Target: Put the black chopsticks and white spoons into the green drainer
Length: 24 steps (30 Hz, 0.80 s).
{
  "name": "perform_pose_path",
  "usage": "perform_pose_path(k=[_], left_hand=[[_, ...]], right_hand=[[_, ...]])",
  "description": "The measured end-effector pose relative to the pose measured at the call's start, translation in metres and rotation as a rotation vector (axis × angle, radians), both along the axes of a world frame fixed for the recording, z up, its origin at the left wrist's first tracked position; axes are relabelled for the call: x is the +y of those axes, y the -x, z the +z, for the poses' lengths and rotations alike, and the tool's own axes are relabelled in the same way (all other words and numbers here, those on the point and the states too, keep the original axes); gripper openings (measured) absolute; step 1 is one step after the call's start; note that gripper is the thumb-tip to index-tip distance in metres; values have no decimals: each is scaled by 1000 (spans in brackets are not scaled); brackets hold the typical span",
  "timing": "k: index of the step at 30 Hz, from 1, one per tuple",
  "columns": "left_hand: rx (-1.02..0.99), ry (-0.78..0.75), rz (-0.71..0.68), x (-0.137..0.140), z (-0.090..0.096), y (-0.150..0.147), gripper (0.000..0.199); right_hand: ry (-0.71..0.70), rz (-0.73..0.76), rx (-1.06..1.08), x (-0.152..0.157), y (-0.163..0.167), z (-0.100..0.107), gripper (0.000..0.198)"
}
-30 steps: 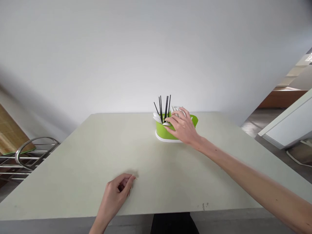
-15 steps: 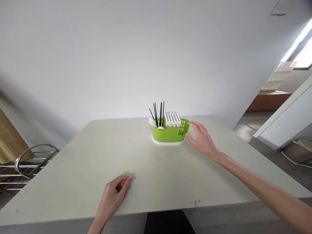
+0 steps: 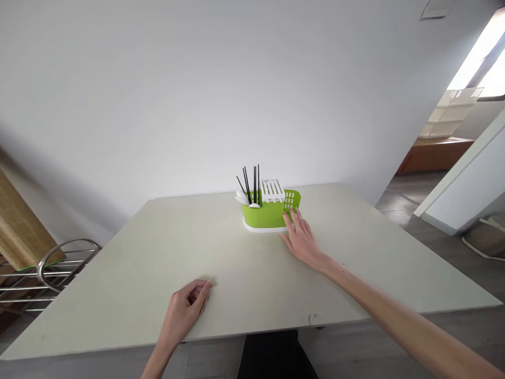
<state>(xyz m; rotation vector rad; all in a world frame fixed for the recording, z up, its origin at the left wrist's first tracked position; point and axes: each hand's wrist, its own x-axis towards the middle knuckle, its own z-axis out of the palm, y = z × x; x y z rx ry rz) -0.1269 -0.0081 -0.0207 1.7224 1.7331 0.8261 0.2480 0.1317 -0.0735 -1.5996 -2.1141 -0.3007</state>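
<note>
A green plastic cutlery caddy (image 3: 265, 216) with a white base stands towards the back of the table. Several black chopsticks (image 3: 255, 185) and white spoons (image 3: 242, 198) poke out of its left side, and a slotted white rack (image 3: 272, 191) sits over its middle. My right hand (image 3: 303, 241) is at the caddy's front right corner with fingers spread, hiding part of that end; whether it touches cannot be told. Nothing shows in that hand. Near the front edge my left hand (image 3: 185, 307) rests with curled fingers, thumb against the index finger, apart from everything but the table.
The pale table (image 3: 221, 252) backs onto a white wall (image 3: 205, 105). On the left are a metal rack (image 3: 59, 268) and a bamboo mat (image 3: 23, 226). A white partition (image 3: 461, 184) rises beyond the right side.
My right hand has moved left and closer, from the caddy's right end to its front right corner, fingers spreading. My left hand stays in place. The view has shifted slightly.
</note>
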Motion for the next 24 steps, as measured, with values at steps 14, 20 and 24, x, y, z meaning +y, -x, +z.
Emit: perform_pose_path(k=[14, 20, 24], left_hand=[[18, -26, -2, 0, -1, -2, 55], [-3, -38, -16, -3, -1, -3, 56], [-11, -43, -25, -2, -3, -2, 56]], right_hand=[[38, 21, -23, 41, 10, 6, 67], [115, -19, 94, 27, 3, -8, 76], [245, -85, 174, -5, -19, -32, 75]])
